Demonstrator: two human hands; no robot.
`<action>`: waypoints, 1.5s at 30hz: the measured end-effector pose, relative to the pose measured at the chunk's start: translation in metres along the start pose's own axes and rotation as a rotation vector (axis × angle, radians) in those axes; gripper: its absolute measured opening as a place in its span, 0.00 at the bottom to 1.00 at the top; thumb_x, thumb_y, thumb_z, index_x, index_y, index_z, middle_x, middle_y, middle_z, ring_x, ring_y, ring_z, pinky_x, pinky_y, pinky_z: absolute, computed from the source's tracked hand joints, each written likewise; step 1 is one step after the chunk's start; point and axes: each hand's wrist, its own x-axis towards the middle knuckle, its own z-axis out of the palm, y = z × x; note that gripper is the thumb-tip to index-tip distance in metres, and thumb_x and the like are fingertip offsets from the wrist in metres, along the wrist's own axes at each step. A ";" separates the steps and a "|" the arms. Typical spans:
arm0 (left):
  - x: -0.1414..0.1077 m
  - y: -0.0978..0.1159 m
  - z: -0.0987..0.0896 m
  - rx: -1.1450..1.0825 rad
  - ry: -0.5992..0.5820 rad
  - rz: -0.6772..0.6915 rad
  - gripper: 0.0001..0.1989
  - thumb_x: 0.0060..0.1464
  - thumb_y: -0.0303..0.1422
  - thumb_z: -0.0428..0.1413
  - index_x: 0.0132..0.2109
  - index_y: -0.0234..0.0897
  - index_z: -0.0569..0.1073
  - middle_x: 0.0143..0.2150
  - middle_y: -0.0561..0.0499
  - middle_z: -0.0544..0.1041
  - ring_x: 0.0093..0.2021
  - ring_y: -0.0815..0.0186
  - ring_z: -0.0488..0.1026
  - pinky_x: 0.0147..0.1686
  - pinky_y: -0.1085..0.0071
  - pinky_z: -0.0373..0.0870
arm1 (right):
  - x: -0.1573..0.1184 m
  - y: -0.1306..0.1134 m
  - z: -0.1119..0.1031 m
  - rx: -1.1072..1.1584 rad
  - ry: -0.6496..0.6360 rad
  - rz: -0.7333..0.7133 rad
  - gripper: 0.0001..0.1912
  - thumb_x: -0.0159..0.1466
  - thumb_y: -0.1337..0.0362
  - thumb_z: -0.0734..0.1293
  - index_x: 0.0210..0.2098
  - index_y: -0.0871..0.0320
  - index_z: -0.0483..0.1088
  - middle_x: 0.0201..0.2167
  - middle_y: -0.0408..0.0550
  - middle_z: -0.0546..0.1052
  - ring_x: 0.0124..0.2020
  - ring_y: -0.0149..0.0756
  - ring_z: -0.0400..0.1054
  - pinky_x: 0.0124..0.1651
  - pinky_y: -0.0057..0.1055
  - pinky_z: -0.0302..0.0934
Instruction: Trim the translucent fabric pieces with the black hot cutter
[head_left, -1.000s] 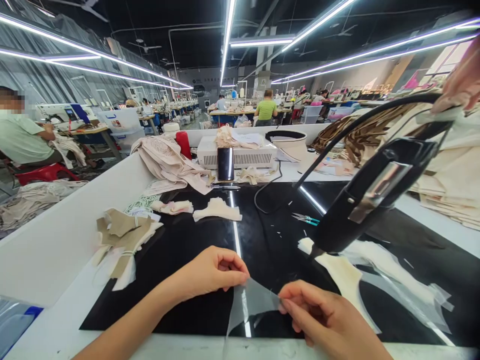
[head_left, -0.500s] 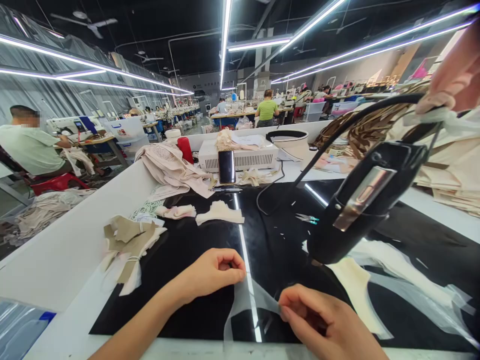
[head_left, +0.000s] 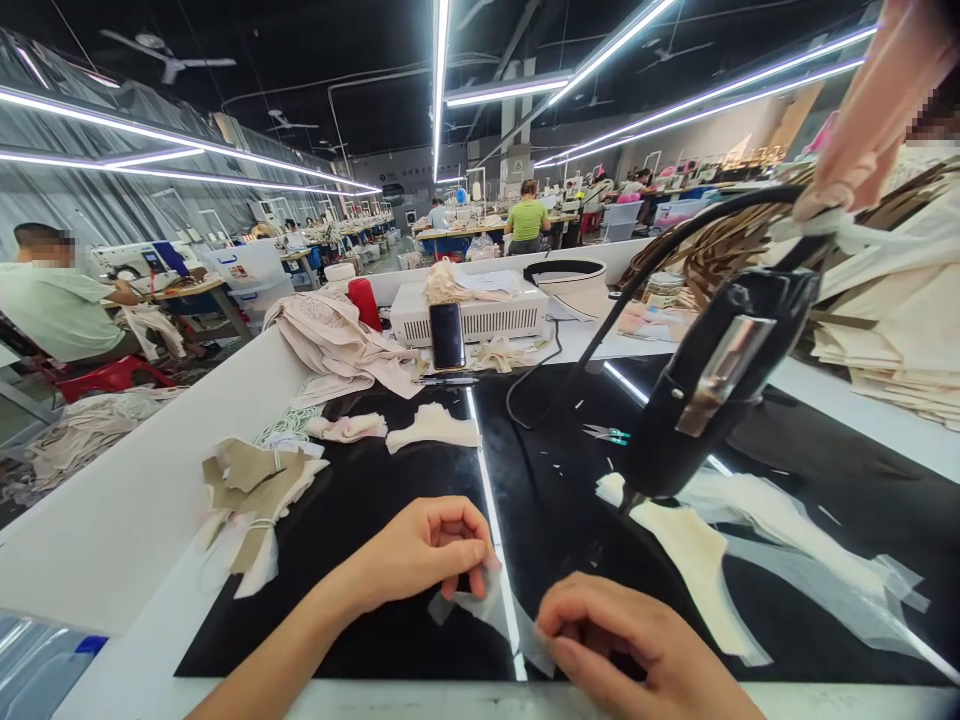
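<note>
Between my hands, close to the front of a black work surface [head_left: 360, 600], hangs a thin translucent piece of fabric [head_left: 491, 610]. My left hand [head_left: 442, 555] is closed in a pinch on its left end. Its other end is pinched between thumb and finger of my right hand [head_left: 611, 640]. To the right, a black handheld device [head_left: 694, 400] with a cord dangles nose down above cream fabric pieces [head_left: 694, 565] and sheer white pieces [head_left: 802, 530]. Small thread snips [head_left: 606, 434] with teal handles lie beyond my right hand.
A cream cut piece [head_left: 435, 427] and tied tan pieces [head_left: 259, 490] lie on the left. A phone [head_left: 448, 335] leans against a white machine box [head_left: 480, 312] at the back. Another person's hand [head_left: 832, 190] is at the top of the device. Low white walls [head_left: 165, 460] border the table.
The sheer fabric between my hands has folded up and its shape has shifted, with a loose end now under my left hand. The hanging device appears slightly further left and higher.
</note>
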 end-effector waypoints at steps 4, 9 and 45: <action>-0.004 0.000 0.007 -0.196 -0.095 0.145 0.18 0.61 0.45 0.66 0.37 0.34 0.72 0.36 0.45 0.81 0.32 0.67 0.77 0.33 0.73 0.72 | 0.002 0.000 -0.008 0.038 0.084 0.014 0.14 0.74 0.51 0.61 0.49 0.44 0.78 0.46 0.43 0.83 0.45 0.37 0.78 0.50 0.27 0.71; -0.007 -0.002 0.011 -0.296 -0.151 0.189 0.16 0.62 0.42 0.66 0.39 0.34 0.73 0.35 0.48 0.80 0.34 0.69 0.76 0.39 0.73 0.72 | 0.008 0.006 -0.001 0.014 -0.088 -0.013 0.14 0.76 0.53 0.59 0.53 0.46 0.72 0.49 0.44 0.81 0.46 0.37 0.76 0.51 0.29 0.70; 0.011 -0.046 -0.014 0.984 0.367 0.801 0.10 0.69 0.39 0.57 0.49 0.49 0.83 0.50 0.54 0.83 0.47 0.67 0.83 0.53 0.78 0.78 | -0.055 0.072 -0.130 -1.002 0.437 -0.118 0.15 0.77 0.59 0.61 0.48 0.56 0.78 0.44 0.53 0.84 0.43 0.45 0.80 0.48 0.41 0.74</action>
